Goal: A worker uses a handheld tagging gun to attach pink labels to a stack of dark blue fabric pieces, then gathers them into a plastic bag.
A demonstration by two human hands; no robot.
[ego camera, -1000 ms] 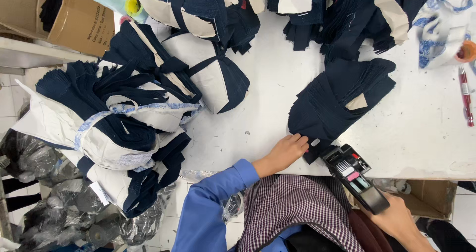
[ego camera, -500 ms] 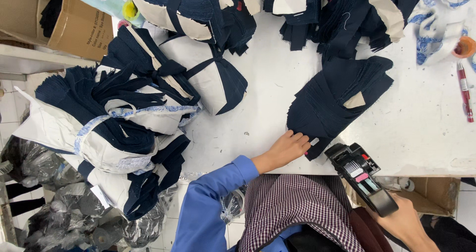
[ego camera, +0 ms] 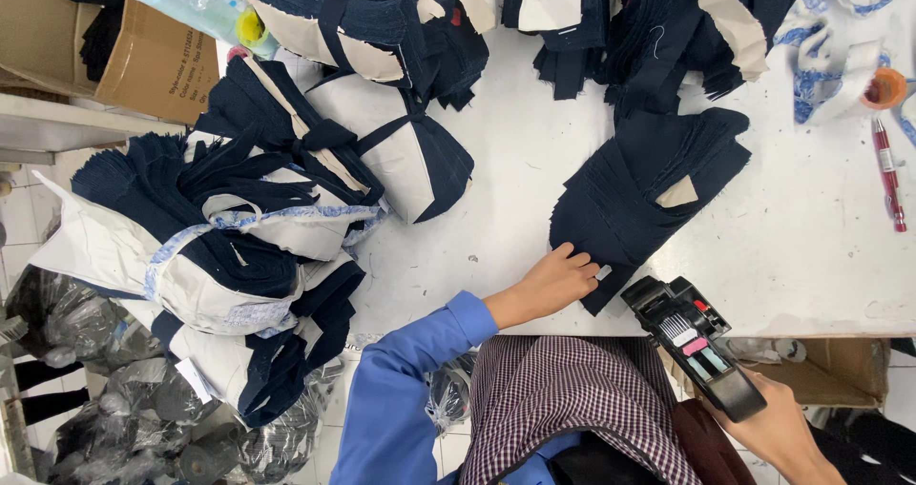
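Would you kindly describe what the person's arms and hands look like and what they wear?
The left hand is bare, with a plain blue long sleeve ending at the wrist. The right hand is bare too; no sleeve, glove or jewellery shows on it.

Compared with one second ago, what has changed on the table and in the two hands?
The right hand has drawn the black label gun back from the edge of the navy fabric stack, down toward the body. The left hand stays pressed on the stack's near corner, where a small white tag shows. The tied bundles and the red pen lie unchanged.
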